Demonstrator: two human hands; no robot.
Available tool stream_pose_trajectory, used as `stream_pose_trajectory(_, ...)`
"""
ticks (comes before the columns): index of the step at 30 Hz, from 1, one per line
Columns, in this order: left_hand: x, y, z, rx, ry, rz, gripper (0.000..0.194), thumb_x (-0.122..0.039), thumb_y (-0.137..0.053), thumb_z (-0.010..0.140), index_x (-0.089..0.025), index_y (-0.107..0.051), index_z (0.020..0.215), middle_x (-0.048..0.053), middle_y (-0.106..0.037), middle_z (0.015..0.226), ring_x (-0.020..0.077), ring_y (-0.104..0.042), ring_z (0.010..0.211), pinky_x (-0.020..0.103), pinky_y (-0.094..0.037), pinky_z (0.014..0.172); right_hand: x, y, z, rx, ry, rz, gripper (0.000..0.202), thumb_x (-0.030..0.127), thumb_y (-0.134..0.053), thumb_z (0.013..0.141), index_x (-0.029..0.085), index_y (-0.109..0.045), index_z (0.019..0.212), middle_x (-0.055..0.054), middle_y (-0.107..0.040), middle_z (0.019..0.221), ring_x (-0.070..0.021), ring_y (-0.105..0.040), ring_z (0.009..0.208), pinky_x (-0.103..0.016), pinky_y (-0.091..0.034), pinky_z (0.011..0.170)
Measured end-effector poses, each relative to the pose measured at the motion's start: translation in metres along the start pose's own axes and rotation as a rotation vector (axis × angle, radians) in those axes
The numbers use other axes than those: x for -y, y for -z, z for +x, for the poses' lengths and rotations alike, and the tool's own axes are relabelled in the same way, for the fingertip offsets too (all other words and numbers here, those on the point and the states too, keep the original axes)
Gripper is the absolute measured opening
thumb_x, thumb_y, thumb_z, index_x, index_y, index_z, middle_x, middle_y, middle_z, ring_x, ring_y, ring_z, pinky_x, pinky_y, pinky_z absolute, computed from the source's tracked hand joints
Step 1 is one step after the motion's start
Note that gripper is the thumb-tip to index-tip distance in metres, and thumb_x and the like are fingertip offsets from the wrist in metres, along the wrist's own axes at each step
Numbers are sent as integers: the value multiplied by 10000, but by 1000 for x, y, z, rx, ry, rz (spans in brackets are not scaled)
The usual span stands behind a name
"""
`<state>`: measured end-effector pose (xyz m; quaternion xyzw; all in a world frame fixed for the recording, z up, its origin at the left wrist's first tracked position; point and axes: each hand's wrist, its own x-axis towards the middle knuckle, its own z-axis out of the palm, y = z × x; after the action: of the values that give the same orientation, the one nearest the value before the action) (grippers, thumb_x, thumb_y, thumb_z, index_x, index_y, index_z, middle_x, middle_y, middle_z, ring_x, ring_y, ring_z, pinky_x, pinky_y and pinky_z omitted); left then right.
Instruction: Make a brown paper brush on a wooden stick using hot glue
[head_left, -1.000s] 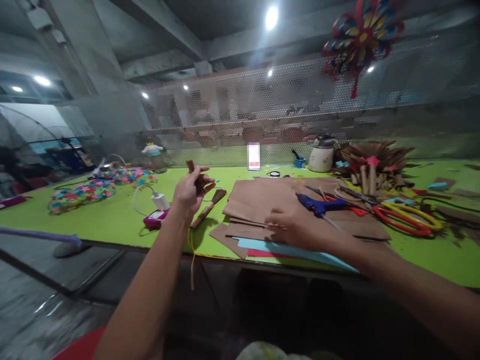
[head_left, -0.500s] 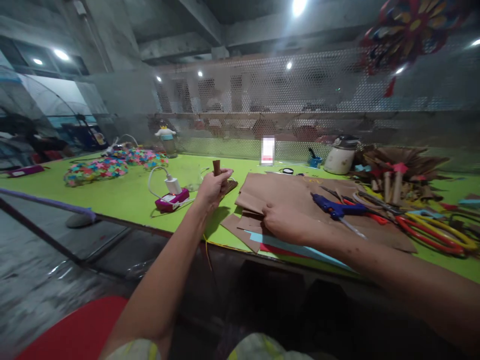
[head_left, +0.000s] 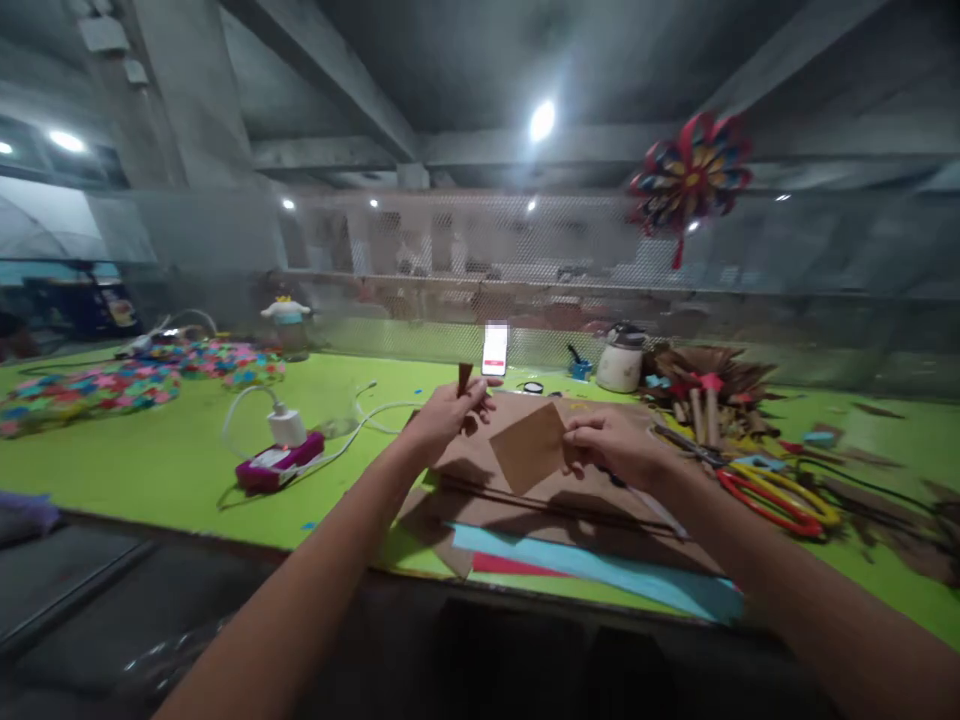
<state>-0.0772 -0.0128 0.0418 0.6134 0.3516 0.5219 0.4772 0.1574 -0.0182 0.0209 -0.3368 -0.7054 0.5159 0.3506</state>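
My left hand (head_left: 448,410) pinches a small folded piece of brown paper (head_left: 464,377) that sticks up above the fingers. In my right hand (head_left: 606,442) is the right corner of a square of brown paper (head_left: 529,448), tilted and raised over the stack. Below both hands lies a stack of larger brown paper sheets (head_left: 480,465) on the green table. Light blue paper strips (head_left: 600,568) and a red strip (head_left: 517,566) stick out along its front edge. A glue gun is mostly hidden behind my right hand.
Scissors with red and yellow handles (head_left: 780,500) lie right of the sheets, near a brown paper bundle (head_left: 712,375). A purple power strip (head_left: 277,465) with a white charger stands left. A phone (head_left: 495,348) and a cream kettle (head_left: 621,362) are at the back.
My right hand has lifted from the stack and now holds a brown square. My left hand, still gripping its folded piece, has come nearer the sheets. The view has tilted up and turned right.
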Motion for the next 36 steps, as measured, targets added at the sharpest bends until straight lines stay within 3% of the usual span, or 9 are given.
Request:
stream_pose_trajectory(6, 5, -42, 36, 27, 56, 102, 310, -422, -670, 654, -117, -636, 702, -28, -446, 471, 58, -294, 389, 223, -142, 411, -6, 36, 14, -120, -5, 174, 157, 256, -593, 647, 147, -519, 563, 37, -490, 416, -129, -562, 451, -225, -407, 442)
stream_pose_trajectory(9, 11, -51, 43, 68, 60, 128, 286, -385, -715, 601, -132, -583, 596, -30, -433, 454, 67, -299, 406, 231, -142, 430, -11, 45, 11, -130, -23, 234, 199, 305, -621, 647, 150, -504, 601, 46, -476, 468, -135, -578, 483, -230, -419, 449)
stream_pose_trajectory(13, 21, -54, 41, 132, 57, 149, 318, -332, -682, 652, -153, -475, 488, -23, -404, 462, 71, -302, 433, 243, -152, 447, -19, 54, 4, -103, -31, 231, 273, 332, -667, 646, 141, -495, 552, 22, -497, 535, -120, -559, 545, -247, -441, 529)
stream_pose_trajectory(19, 18, -67, 28, 258, 108, 122, 324, -280, -636, 689, -164, -420, 478, -28, -361, 465, 73, -287, 441, 249, -152, 452, -19, 50, 2, -174, 95, 152, 286, 395, -676, 671, 118, -615, 704, 26, -489, 588, -60, -398, 525, -200, -285, 471)
stream_pose_trajectory(24, 12, -77, 20, 211, 69, 163, 361, -356, -588, 734, -174, -386, 497, -48, -327, 466, 73, -259, 440, 240, -171, 450, -23, 42, 2, -227, 149, 112, 361, 448, -665, 663, 135, -525, 548, 59, -389, 464, -48, -287, 440, -222, -165, 433)
stream_pose_trajectory(29, 14, -79, 17, 85, 77, 193, 387, -367, -604, 723, -167, -392, 469, -53, -300, 457, 70, -231, 443, 235, -145, 452, -27, 41, 3, -205, 139, 154, 386, 463, -627, 695, 136, -526, 516, 63, -360, 465, -48, -269, 444, -224, -163, 440)
stream_pose_trajectory(33, 11, -81, 15, 82, 124, 215, 316, -372, -645, 684, -147, -520, 501, -59, -278, 459, 63, -206, 441, 227, -140, 446, -25, 40, 2, -263, 116, 170, 287, 362, -708, 618, 118, -678, 764, 44, -476, 531, -61, -365, 501, -215, -233, 479)
stream_pose_trajectory(36, 7, -83, 13, 98, 148, 224, 239, -358, -664, 665, -122, -675, 701, -64, -279, 461, 60, -217, 434, 220, -145, 444, -25, 40, 1, -271, 133, 197, 323, 304, -718, 595, 117, -699, 857, 34, -511, 534, -70, -393, 511, -219, -256, 485)
